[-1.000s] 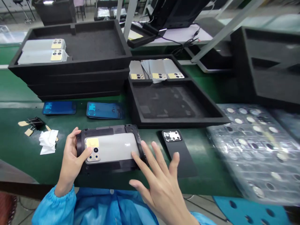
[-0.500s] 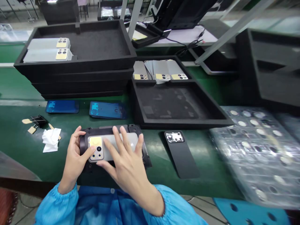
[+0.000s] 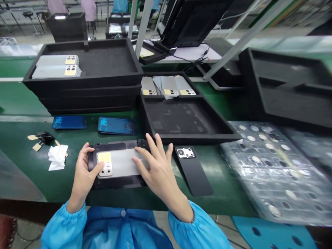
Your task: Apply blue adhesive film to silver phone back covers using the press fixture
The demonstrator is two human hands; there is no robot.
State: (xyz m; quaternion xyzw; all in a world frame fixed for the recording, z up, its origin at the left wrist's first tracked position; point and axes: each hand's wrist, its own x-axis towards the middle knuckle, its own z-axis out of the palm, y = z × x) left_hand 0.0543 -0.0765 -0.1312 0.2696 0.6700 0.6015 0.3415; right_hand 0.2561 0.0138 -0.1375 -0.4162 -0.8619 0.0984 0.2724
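A pale grey phone back cover (image 3: 123, 162) with a camera block and a yellow sticker lies flat in a black fixture (image 3: 121, 182) at the table's front edge. My left hand (image 3: 84, 173) grips the fixture's left end; its thumb presses on the camera block. Spread over the right end of the cover is my right hand (image 3: 159, 169), fingers apart, hiding that end. To the right lies a dark phone back cover (image 3: 195, 176) with a bare silvery camera plate. Behind the fixture are two blue film-covered panels or stacks, one on the left (image 3: 69, 122) and one nearer (image 3: 116, 126).
Stacked black trays (image 3: 88, 91) stand at the back left, the top one holding grey covers (image 3: 55, 71). A black tray (image 3: 189, 136) sits at centre with more covers (image 3: 172, 84) behind. Clear plastic blister trays (image 3: 272, 173) lie right. Crumpled tissue (image 3: 57, 157) and a binder clip (image 3: 45, 137) lie left.
My right hand has slid rightward from the middle of the grey cover to its right end. My left hand keeps its hold. The whole view has shifted slightly.
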